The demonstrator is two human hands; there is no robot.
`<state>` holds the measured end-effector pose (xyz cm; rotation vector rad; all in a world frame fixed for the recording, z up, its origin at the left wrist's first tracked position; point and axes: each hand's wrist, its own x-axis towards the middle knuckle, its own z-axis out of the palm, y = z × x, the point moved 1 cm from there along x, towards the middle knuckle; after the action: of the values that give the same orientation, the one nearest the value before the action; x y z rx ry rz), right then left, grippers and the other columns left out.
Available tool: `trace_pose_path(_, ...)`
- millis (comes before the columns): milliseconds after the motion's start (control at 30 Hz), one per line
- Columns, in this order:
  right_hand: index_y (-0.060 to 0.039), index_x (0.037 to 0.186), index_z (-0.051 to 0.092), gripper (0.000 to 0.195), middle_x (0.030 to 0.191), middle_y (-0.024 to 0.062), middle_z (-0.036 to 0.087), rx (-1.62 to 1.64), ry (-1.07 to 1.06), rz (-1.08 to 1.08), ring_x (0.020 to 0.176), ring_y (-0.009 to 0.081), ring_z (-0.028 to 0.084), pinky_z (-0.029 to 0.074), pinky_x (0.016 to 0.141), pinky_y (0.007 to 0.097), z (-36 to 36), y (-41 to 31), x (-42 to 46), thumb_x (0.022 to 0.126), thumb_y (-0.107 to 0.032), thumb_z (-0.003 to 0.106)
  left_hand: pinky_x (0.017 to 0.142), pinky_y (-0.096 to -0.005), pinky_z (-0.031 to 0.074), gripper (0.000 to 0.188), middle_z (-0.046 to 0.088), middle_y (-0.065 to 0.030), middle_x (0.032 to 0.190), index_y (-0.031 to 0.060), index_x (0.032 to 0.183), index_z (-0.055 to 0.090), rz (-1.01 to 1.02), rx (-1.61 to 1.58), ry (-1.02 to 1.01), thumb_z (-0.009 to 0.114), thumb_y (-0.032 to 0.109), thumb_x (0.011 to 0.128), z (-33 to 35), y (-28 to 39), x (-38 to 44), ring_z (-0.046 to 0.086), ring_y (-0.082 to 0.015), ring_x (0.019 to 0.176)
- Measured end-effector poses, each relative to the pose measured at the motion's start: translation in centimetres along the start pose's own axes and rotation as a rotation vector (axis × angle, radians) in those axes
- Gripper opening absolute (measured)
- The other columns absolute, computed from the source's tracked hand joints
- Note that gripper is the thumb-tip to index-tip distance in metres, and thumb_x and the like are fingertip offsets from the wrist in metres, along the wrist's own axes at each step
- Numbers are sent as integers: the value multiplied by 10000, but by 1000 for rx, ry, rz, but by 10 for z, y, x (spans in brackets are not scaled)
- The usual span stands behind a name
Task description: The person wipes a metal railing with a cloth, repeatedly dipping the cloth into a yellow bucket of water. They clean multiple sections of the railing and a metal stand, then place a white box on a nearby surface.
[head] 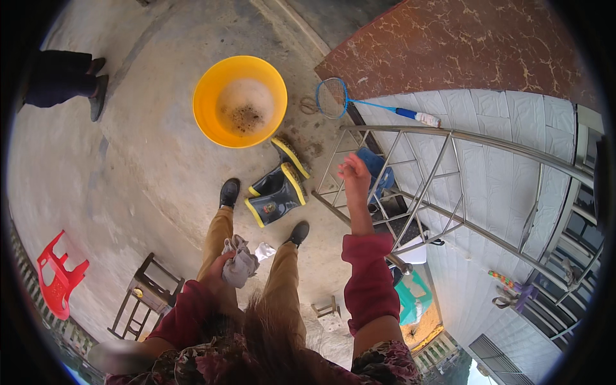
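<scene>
A crumpled greyish cloth (pixel 240 264) is gripped in my left hand (pixel 219 268), in front of my left thigh. My right hand (pixel 355 174) is raised with its fingers loosely curled and nothing in it, beside a stainless steel tube frame (pixel 423 192). On the concrete ahead of my feet lie dark rubber boots with yellow trim; the nearer boot (pixel 276 208) is on its side, and the other boot (pixel 267 180) is partly behind it. Beyond them stands a yellow tub (pixel 204 108) holding foamy liquid (pixel 245 94) with dark specks. A small white scrap (pixel 264 251) rests between my legs.
A blue badminton racket (pixel 332 98) leans by the wall. Right of me are a blue plastic container (pixel 380 168) and a teal tub (pixel 411 293). Left are a wooden chair (pixel 151 288) and a red plastic chair (pixel 60 274). A person (pixel 62 79) stands at far left.
</scene>
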<state>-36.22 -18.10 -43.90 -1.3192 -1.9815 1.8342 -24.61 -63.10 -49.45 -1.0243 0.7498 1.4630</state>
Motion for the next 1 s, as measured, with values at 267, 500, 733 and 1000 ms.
trace_pose_path(267,40,1298,287,622,1182,195,454,400,373,123,972,282,544,537,752,375,-103,-73,190,815,-151,629,958,-408,413,684,466,-174,1247,70,1277,294,38,-202,-87,662,-30,708,-23,51,-30,500,-285,1119)
trace_pose_path(500,28,1281,297,636,1318,194,304,677,514,39,964,284,562,557,730,332,-107,-72,213,809,-221,644,894,-411,457,345,573,-132,1123,64,1165,495,-100,-365,-101,504,268,886,34,88,-60,552,-274,1057)
trace_pose_path(733,-30,1002,548,292,844,90,592,288,529,37,618,191,635,457,455,253,-15,-106,173,727,-99,620,862,-383,472,359,606,-115,1061,51,1142,522,107,45,85,464,303,893,59,85,-75,587,-254,978)
trace_pose_path(1000,-47,981,590,262,1047,93,574,228,199,-225,819,158,592,508,636,244,48,-16,-10,743,60,567,878,-400,471,413,597,-140,1096,37,1181,504,2,2,33,472,301,865,25,65,-42,585,-284,995)
